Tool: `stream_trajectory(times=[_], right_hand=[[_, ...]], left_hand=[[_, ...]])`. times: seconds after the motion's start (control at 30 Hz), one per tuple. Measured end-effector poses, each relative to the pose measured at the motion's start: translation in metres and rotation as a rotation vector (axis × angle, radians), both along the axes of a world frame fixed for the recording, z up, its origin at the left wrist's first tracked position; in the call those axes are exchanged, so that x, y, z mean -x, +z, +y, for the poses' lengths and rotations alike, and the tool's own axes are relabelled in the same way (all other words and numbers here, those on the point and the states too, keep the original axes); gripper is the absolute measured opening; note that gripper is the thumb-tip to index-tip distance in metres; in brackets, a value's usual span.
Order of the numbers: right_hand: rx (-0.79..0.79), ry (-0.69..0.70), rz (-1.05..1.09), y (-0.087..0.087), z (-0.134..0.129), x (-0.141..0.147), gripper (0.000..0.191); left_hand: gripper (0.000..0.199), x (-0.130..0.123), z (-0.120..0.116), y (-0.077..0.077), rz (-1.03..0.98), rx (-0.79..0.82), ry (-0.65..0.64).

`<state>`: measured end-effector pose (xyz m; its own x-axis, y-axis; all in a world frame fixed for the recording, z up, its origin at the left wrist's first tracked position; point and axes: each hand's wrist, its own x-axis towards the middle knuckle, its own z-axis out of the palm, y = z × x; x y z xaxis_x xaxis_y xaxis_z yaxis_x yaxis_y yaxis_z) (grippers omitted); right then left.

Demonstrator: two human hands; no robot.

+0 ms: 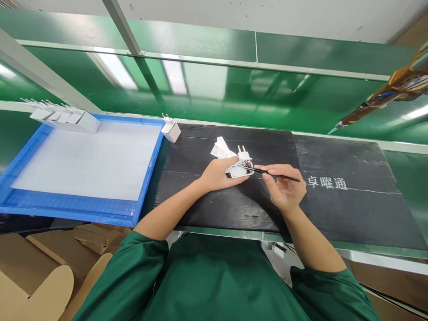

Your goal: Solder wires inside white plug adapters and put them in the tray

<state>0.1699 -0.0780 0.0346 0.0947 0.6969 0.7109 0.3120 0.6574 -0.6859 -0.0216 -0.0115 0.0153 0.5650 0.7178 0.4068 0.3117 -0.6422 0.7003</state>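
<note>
My left hand (219,174) grips a white charger housing (238,171) over the black mat. Its near side is open and shows a hollow inside. A white plug part with two pins (244,154) sits at the housing's far edge, with small wires beside it, one of them red. Between the thumb and fingers of my right hand (285,185) are black tweezers (279,174), their tip at the wires by the housing opening. Whether the tips pinch a wire is too small to tell. White tissue-like material (222,147) lies just beyond my left hand.
A blue tray (147,167) with a white sheet stands at left, several plugged white chargers (63,116) at its back corner. One white charger (171,130) stands by the black mat (200,214). A pointed tool wrapped in amber tape (371,101) hangs at upper right. Cardboard boxes (50,263) sit below left.
</note>
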Motion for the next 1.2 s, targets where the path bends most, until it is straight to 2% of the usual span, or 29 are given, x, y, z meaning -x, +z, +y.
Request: stream_trajectory(times=[0.17, 0.47, 0.63, 0.93, 1.07, 1.2], right_hand=[[-0.033, -0.019, -0.041, 0.0017, 0.0005, -0.0012, 0.029], [-0.049, -0.063, -0.144, 0.0001, -0.0023, -0.0020, 0.031], [-0.044, -0.063, -0.171, 0.0006, -0.0032, -0.0013, 0.026], [-0.057, -0.004, -0.179, 0.0015, -0.0041, -0.0003, 0.030], [-0.042, -0.004, -0.158, 0.0021, -0.0046, -0.0016, 0.026], [0.014, -0.014, -0.065, 0.0026, -0.0023, -0.0029, 0.021]], left_hand=[[0.025, -0.0011, 0.0013, -0.0004, 0.055, -0.133, 0.028], [0.029, -0.0001, 0.0040, -0.0031, 0.155, -0.186, 0.034], [0.030, 0.0001, 0.0034, -0.0037, 0.234, -0.177, 0.047], [0.031, -0.0005, 0.0045, -0.0074, 0.234, -0.172, 0.027], [0.030, -0.0016, 0.0049, -0.0077, 0.214, -0.114, 0.022], [0.025, -0.0022, 0.0057, -0.0045, 0.094, -0.002, 0.020]])
